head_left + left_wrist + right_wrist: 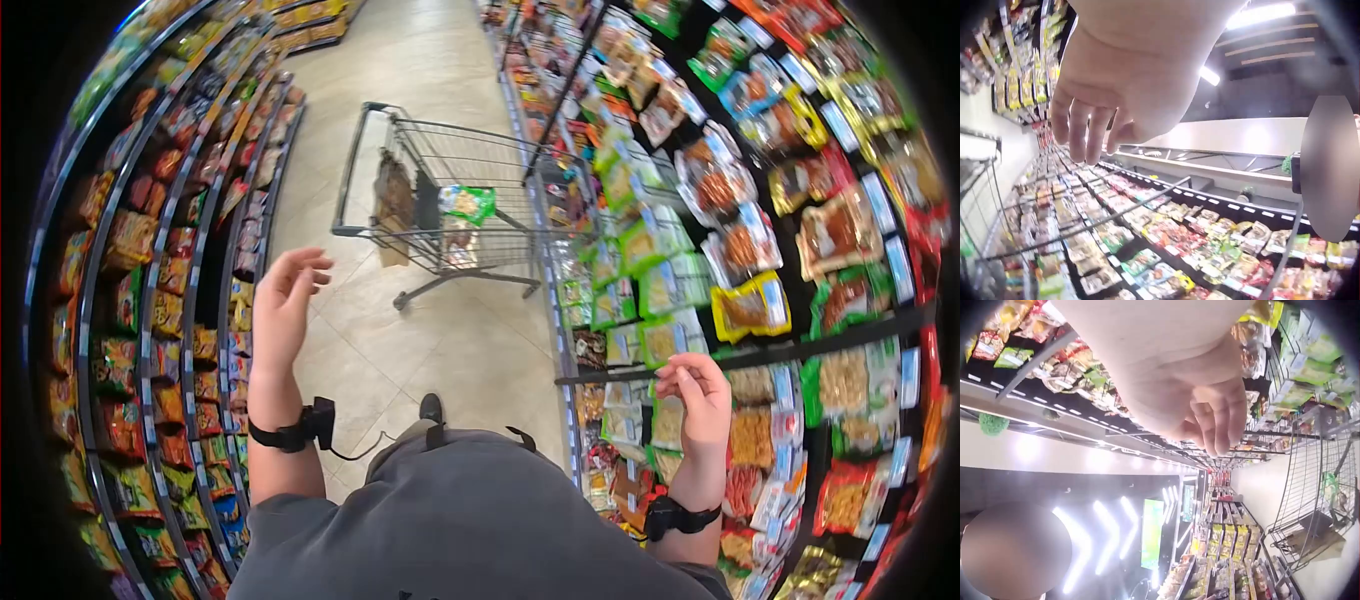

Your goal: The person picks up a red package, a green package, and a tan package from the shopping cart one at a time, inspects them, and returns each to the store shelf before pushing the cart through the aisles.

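Observation:
My left hand (288,310) is raised over the aisle beside the left shelves, fingers loosely bent and holding nothing. On the other side, my right hand (700,400) hovers before the right shelves with relaxed, bent fingers and nothing in it; the right wrist view shows the same hand (1210,406) with its fingers hanging down. Close to it in the head view are green-and-white packets (660,340) and a yellow packet (750,307). Ahead stands a wire shopping cart (352,170), out of reach of both hands. A green-and-white packet (468,204) lies in it.
A brown piece (393,200) hangs at the cart's handle end. Packed snack shelves (160,330) line the left side, and a dark bar (800,350) crosses the right shelves. Pale floor tiles (350,350) run between them. A shoe (431,408) shows below.

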A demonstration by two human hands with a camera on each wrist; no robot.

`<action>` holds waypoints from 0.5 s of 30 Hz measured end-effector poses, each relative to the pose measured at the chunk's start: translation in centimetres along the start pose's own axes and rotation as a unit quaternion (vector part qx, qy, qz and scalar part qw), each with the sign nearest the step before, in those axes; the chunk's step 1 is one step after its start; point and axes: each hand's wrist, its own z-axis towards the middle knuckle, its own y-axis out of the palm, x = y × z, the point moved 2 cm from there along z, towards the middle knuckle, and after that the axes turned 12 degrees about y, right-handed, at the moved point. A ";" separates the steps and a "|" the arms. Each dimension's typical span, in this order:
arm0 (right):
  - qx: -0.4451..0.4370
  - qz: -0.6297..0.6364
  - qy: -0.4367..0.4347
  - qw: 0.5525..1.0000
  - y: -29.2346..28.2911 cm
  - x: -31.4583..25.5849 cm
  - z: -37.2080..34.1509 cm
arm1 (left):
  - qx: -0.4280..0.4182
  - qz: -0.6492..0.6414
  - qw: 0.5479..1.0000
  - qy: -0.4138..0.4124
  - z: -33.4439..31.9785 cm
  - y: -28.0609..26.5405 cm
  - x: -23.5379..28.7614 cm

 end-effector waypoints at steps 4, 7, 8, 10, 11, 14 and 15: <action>-0.046 -0.011 -0.007 0.999 7.0 -2.8 4.5 | 0.079 0.069 0.994 -0.043 0.8 -8.1 -3.1; -0.084 -0.012 0.022 0.996 10.6 -2.8 7.3 | 0.111 0.082 0.988 -0.072 1.1 -10.4 -5.2; -0.103 -0.018 0.029 0.994 11.4 -2.5 8.4 | 0.110 0.057 0.989 -0.082 1.2 -10.5 -6.0; -0.103 -0.027 0.044 0.993 12.7 -2.3 10.3 | 0.098 0.029 0.990 -0.098 1.8 -10.0 -7.4; -0.103 -0.035 0.056 0.992 13.2 -2.2 11.2 | 0.098 0.028 0.989 -0.103 2.1 -9.6 -8.2; -0.111 -0.021 0.082 0.990 14.0 -1.9 14.6 | 0.064 0.003 0.988 -0.142 3.5 -7.8 -10.6; -0.113 -0.009 0.091 0.989 14.2 -1.7 15.9 | 0.055 -0.006 0.986 -0.155 4.0 -7.1 -11.6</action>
